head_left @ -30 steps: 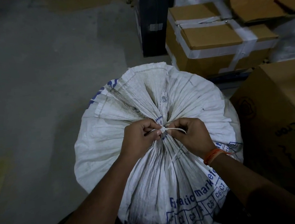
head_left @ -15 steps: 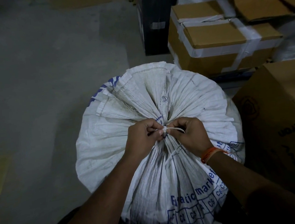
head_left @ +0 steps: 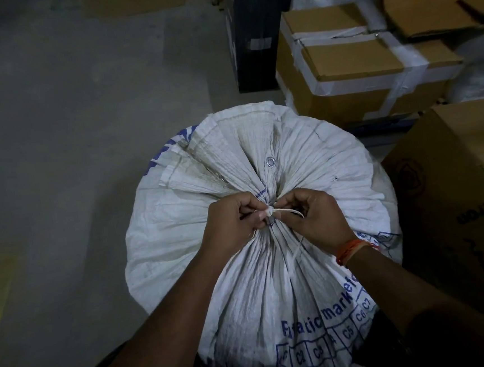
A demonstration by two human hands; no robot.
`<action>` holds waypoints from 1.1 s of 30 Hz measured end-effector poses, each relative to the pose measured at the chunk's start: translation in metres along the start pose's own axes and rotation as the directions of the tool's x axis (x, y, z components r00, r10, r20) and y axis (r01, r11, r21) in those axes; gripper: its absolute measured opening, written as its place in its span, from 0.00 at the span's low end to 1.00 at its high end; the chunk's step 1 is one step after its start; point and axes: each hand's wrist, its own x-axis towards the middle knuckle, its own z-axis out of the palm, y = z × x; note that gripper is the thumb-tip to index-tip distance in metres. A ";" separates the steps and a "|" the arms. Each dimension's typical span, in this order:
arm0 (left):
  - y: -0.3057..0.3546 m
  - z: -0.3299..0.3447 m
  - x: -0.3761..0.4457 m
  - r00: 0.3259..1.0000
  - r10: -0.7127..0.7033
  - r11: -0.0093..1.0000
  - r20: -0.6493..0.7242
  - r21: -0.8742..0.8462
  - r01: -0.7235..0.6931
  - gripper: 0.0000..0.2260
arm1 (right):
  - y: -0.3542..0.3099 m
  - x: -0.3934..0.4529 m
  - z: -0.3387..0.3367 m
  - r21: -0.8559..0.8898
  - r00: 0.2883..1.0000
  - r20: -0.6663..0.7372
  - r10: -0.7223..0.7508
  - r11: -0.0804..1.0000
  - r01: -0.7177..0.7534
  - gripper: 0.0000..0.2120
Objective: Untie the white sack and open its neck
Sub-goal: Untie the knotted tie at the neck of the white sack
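Note:
A full white woven sack [head_left: 244, 288] with blue print stands upright on the floor in front of me. Its neck is gathered tight at the middle and bound by a thin white string [head_left: 271, 210] with a small knot. My left hand [head_left: 232, 218] pinches the knot from the left. My right hand [head_left: 313, 215] pinches the string just right of the knot, where a small loop sticks out. A loose string end [head_left: 292, 255] hangs down the sack below my hands. The flared sack mouth [head_left: 240, 142] with a metal eyelet lies beyond the knot.
Taped cardboard boxes [head_left: 353, 65] stand right behind the sack, and a large brown carton [head_left: 467, 193] presses close on its right. A dark box [head_left: 254, 33] stands upright at the back. Bare concrete floor [head_left: 70, 139] spreads to the left.
Both hands stay on the knot with only small finger shifts. The sack's neck remains tied, and the view has drifted slightly.

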 end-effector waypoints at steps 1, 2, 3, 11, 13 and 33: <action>0.000 -0.001 0.000 1.000 0.007 1.000 0.006 0.007 -0.007 0.05 | -0.001 0.001 -0.003 0.025 1.000 0.012 0.011 1.000 -0.012 0.05; 0.000 -0.002 0.001 1.000 0.013 1.000 0.008 0.011 -0.013 0.06 | -0.001 0.001 -0.006 0.048 0.999 0.029 0.015 0.999 -0.017 0.04; 0.001 -0.003 0.001 1.000 0.019 1.000 0.011 0.013 -0.019 0.07 | -0.001 0.002 -0.008 0.062 0.999 0.050 0.013 0.998 -0.016 0.04; 0.003 -0.001 0.000 1.000 0.021 0.999 0.021 0.025 -0.022 0.09 | 0.002 0.003 -0.004 0.043 0.998 0.039 0.038 0.998 -0.040 0.03; 0.003 0.000 0.000 1.000 0.020 0.999 0.018 0.025 -0.020 0.08 | 0.003 0.004 -0.003 0.025 0.999 0.027 0.037 0.999 -0.037 0.03; 0.008 0.000 -0.001 0.999 0.038 0.996 0.029 0.075 -0.041 0.07 | 0.003 0.001 0.003 -0.070 1.000 -0.016 -0.008 0.998 0.007 0.04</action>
